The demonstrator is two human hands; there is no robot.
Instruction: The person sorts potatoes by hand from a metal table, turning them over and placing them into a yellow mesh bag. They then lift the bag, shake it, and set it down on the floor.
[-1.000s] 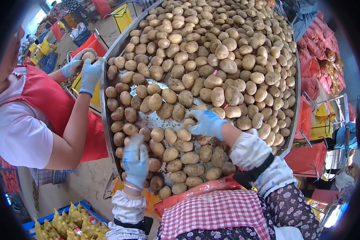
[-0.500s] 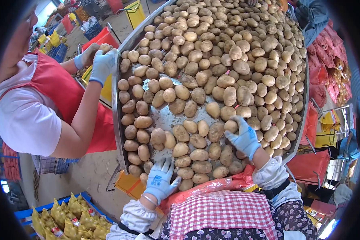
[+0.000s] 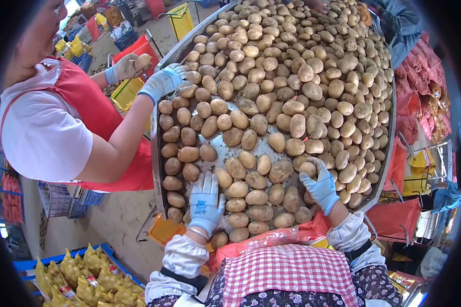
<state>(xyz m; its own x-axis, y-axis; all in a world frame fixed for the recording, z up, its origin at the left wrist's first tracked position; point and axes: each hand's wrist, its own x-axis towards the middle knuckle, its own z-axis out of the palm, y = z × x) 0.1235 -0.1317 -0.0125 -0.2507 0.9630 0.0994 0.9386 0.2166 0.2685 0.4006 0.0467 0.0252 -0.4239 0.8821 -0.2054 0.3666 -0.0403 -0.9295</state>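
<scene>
My left hand [image 3: 206, 202], in a pale blue and white glove, lies palm down with straight fingers among the potatoes near the table's front left. Its fingertips are close to a potato [image 3: 223, 177]; anything beneath the palm is hidden. My right hand [image 3: 320, 188], gloved alike, curls its thumb and fingers around a potato [image 3: 307, 169] at the edge of the large heap. Between my hands, several potatoes [image 3: 257, 197] rest in a loose group on the metal sorting table [image 3: 224, 149].
At the left, a co-worker in a red apron [image 3: 119, 134] holds one potato [image 3: 143, 62] and reaches over the table rim with the other gloved hand [image 3: 165, 82]. Red plastic [image 3: 276, 236] covers the front edge. A blue crate [image 3: 23, 265] of bagged potatoes stands lower left.
My left hand has moved forward over the potatoes. My right hand has shifted slightly right with its potato. The co-worker's nearer hand has reached onto the table.
</scene>
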